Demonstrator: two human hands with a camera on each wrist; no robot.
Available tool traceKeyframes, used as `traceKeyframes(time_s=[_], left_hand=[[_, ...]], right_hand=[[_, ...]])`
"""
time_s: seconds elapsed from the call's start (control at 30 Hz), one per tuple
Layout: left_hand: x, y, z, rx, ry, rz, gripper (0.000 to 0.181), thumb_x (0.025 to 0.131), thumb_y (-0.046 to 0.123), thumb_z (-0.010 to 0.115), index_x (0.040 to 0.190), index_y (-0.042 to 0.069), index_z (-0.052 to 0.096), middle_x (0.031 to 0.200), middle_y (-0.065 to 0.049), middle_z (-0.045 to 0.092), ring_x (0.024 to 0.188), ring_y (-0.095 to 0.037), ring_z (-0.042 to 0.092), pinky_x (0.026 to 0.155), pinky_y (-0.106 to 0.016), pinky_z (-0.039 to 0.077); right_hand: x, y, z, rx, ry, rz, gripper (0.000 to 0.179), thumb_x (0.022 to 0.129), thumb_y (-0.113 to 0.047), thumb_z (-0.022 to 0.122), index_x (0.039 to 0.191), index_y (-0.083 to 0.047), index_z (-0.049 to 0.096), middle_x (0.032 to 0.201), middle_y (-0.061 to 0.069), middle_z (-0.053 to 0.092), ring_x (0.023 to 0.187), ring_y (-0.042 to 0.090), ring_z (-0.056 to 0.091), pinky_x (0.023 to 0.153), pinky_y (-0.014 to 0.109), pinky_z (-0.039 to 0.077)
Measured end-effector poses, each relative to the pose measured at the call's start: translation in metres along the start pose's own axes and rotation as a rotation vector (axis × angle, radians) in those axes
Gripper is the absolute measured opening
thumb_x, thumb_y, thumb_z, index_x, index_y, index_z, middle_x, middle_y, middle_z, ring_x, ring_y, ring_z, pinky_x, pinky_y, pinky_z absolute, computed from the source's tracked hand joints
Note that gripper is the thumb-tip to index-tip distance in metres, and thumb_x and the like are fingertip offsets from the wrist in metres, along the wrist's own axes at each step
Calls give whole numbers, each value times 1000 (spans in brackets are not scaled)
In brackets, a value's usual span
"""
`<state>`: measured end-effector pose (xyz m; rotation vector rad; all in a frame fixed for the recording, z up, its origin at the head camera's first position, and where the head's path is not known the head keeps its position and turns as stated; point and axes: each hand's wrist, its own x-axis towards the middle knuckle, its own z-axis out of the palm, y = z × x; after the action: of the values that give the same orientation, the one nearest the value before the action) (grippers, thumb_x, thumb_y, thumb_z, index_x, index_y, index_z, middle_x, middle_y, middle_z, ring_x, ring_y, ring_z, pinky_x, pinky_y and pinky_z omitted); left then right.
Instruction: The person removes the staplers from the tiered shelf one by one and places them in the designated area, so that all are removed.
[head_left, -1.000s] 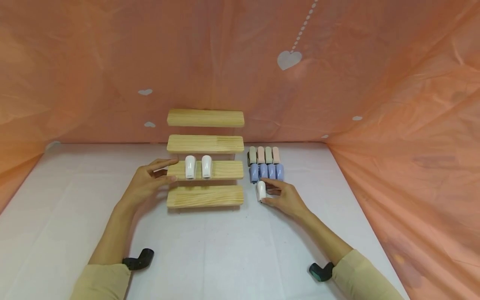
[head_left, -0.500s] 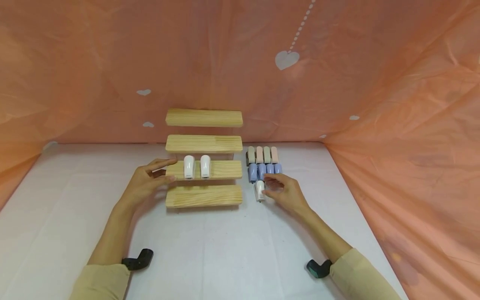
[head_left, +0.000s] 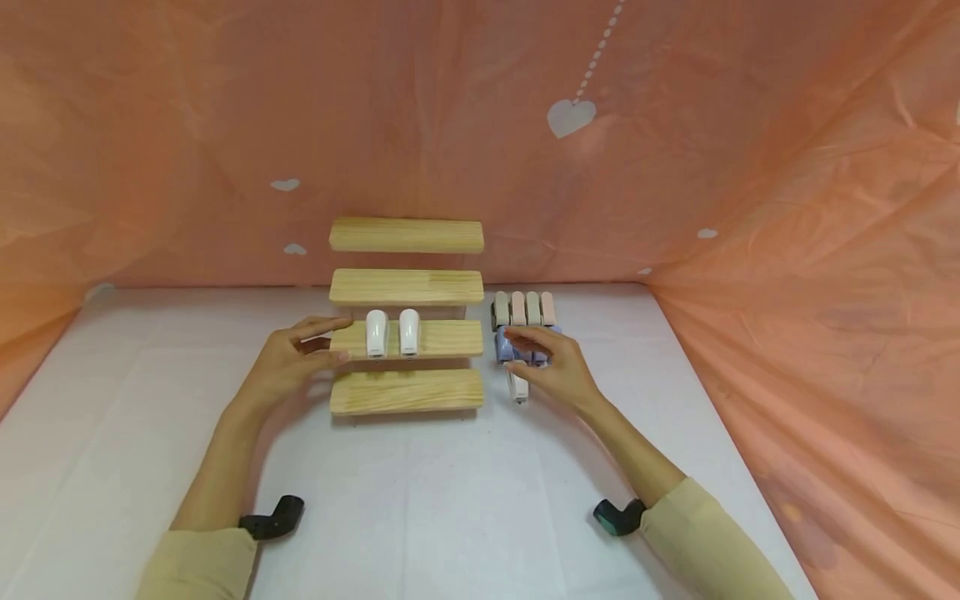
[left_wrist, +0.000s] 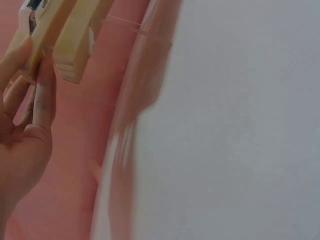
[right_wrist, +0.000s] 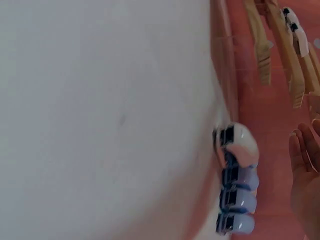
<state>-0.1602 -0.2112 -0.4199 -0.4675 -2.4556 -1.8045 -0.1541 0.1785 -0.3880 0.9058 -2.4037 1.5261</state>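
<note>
My left hand pinches the left end of a wooden shelf board, the second from the front; the left wrist view shows the thumb on one side and fingers on the other. Two white mini staplers stand on that board. To the right of the rack, my right hand hovers with fingers extended, holding nothing. Below its thumb a third white stapler stands on the table. Blue staplers are lined up just behind it, partly hidden by the fingers; the right wrist view shows the hand apart from them.
Other wooden boards of the rack rise in steps toward the back. Behind the blue row stand green staplers and pink staplers. A white cloth covers the table, and an orange curtain hangs behind it.
My right hand has let go of the white stapler, which stays on the table, and has shifted up and left over the blue row. The left hand keeps its hold on the board.
</note>
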Motion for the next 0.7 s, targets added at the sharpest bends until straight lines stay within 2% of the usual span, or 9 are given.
traceKeyframes(time_s=[0.13, 0.23, 0.4, 0.53, 0.63, 0.7], left_hand=[[0, 1, -1, 42, -13, -13, 49, 88, 14, 77, 134, 3, 62, 128, -8, 59, 117, -6, 54, 96, -12, 44], [0, 2, -1, 48, -20, -24, 50, 88, 14, 77, 134, 3, 62, 129, -9, 59, 117, -8, 54, 96, -12, 45], [0, 4, 0, 45, -16, -41, 50, 87, 15, 79, 133, 3, 63, 130, -9, 58, 115, -11, 54, 94, -13, 46], [1, 3, 0, 38, -17, -39, 50, 87, 14, 79, 132, 2, 63, 130, -8, 59, 113, -10, 56, 94, -14, 46], [0, 3, 0, 28, -14, -42, 49, 87, 13, 78, 132, 2, 62, 129, -5, 59, 110, -10, 58, 92, -14, 48], [0, 2, 0, 3, -15, -52, 48, 88, 13, 78, 132, 2, 62, 129, -2, 59, 108, -11, 59, 91, -15, 49]], right_hand=[[8, -5, 7, 33, 6, -46, 46, 78, 14, 76, 122, 15, 61, 115, 29, 65, 103, 39, 64, 92, 48, 54], [13, -10, 13, 13, 11, -107, 43, 77, 16, 76, 118, 15, 64, 112, 27, 67, 99, 35, 66, 89, 46, 56], [20, -18, 23, -11, -3, -194, 42, 74, 17, 77, 115, 15, 65, 106, 27, 68, 95, 38, 67, 84, 48, 57], [26, -5, 33, -9, -15, -203, 45, 76, 10, 81, 118, 12, 65, 108, 25, 68, 96, 38, 66, 87, 45, 56], [32, 8, 40, -16, -10, -208, 45, 78, 4, 82, 120, 6, 67, 109, 19, 69, 98, 32, 67, 89, 40, 56], [36, 8, 44, -24, -3, -214, 44, 78, -1, 83, 120, 3, 68, 109, 15, 70, 98, 27, 67, 89, 36, 56]])
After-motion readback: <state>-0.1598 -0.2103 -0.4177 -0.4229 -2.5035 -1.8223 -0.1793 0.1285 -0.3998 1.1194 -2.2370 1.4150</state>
